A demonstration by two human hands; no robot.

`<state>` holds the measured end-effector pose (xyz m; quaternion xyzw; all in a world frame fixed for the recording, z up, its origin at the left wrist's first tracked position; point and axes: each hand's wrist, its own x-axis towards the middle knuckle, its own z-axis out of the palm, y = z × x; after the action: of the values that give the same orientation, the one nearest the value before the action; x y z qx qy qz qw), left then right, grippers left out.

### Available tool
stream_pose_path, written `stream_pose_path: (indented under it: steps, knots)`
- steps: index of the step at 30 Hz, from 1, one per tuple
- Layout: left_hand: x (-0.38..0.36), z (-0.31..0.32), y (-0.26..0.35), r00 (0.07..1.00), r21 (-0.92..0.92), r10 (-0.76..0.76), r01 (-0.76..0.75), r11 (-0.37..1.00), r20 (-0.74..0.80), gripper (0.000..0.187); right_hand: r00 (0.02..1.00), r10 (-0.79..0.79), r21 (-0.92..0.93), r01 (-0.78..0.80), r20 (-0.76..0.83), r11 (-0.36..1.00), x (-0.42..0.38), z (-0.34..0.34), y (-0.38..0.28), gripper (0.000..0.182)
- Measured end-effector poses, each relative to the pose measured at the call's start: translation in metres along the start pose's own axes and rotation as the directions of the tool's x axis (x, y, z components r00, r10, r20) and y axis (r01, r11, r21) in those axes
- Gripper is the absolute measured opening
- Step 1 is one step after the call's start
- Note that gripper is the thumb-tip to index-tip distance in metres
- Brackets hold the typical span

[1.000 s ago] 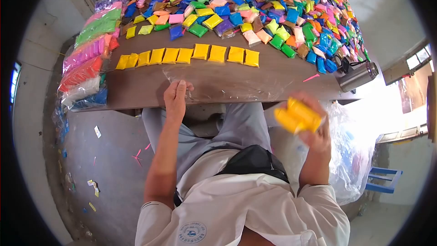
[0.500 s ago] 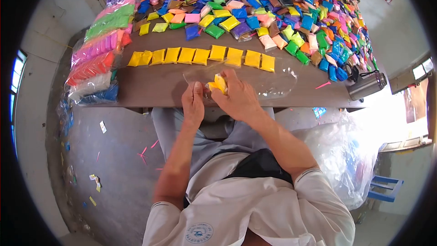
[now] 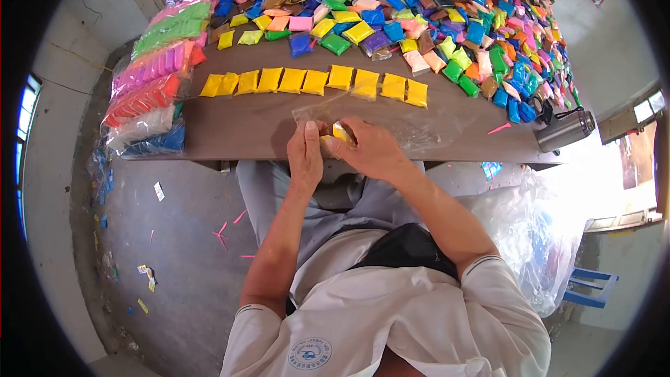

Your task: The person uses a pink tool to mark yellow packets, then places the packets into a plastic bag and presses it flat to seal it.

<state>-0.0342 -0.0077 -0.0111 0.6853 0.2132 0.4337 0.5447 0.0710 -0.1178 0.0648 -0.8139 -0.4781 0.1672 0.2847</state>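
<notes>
- The left hand [image 3: 305, 156] pinches the mouth end of a clear bag [image 3: 427, 132], thumb and fingers together on the film; this probably steadies the thin, floppy plastic.
- The right hand [image 3: 375, 152] curls its fingers around the held packs [image 3: 340, 131], yellow ones, and meets the left just above the counter's [image 3: 234, 124] near edge — close to the body, where both hands have good control. How many it grips, I cannot tell.
- The bag lies flat to the right of the hands, so the counter seems to bear it.
- The yellow row [image 3: 292, 81] runs side by side beyond the hands, likely set out so each pack is easy to see and reach. Its right part lies beside or under the film; which, I cannot tell.
- The mixed pile [image 3: 419, 7] fills the far side; bagged packs [image 3: 148, 87] line the left edge, and a flask [image 3: 564, 132] lies near the right corner, all leaving working room.
- Against the first frame, the right hand has come in from beyond the near edge — the held packs are now between both hands, more hidden than half a second ago. The row keeps its order.
</notes>
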Motion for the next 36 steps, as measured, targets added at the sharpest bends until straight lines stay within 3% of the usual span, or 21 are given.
stream_pose_path:
  steps: [5,8,11,14,17,20,29,36]
  knots:
    - [0.000,0.001,0.001,0.999,-0.042,-0.032,0.032,0.999,0.008,0.040,0.998,-0.058,-0.002,0.058,0.033,0.998,-0.001,-0.008,0.001,0.052]
    - [0.000,-0.001,0.001,1.000,0.033,0.009,-0.009,0.999,0.000,0.039,0.997,-0.055,0.019,0.054,0.044,0.998,0.008,-0.008,0.005,0.046]
    - [0.000,-0.002,-0.004,0.999,-0.009,-0.029,0.030,1.000,0.015,0.039,0.999,0.030,0.071,-0.028,-0.039,0.997,0.009,-0.007,0.002,0.037]
    - [0.000,-0.001,0.003,1.000,0.013,0.017,-0.017,1.000,-0.004,0.039,0.992,0.033,0.075,-0.024,-0.124,0.997,0.009,0.001,0.005,0.036]
    - [0.000,-0.001,0.005,1.000,0.022,-0.014,0.014,1.000,-0.013,0.039,0.995,-0.012,0.176,0.030,-0.103,0.984,0.005,0.002,0.002,0.033]
    - [0.000,-0.002,0.000,1.000,0.001,-0.022,0.022,1.000,-0.010,0.041,0.987,-0.096,0.214,0.068,0.126,0.975,0.006,-0.010,0.010,0.032]
    - [0.000,-0.002,0.007,1.000,-0.010,-0.022,0.022,1.000,0.016,0.044,0.941,-0.247,0.155,0.215,0.233,0.964,0.007,-0.017,0.013,0.039]
    - [0.000,-0.002,0.002,0.997,-0.025,-0.077,0.077,0.997,0.005,0.045,0.945,-0.200,0.177,0.157,0.259,0.971,0.016,-0.003,0.011,0.040]
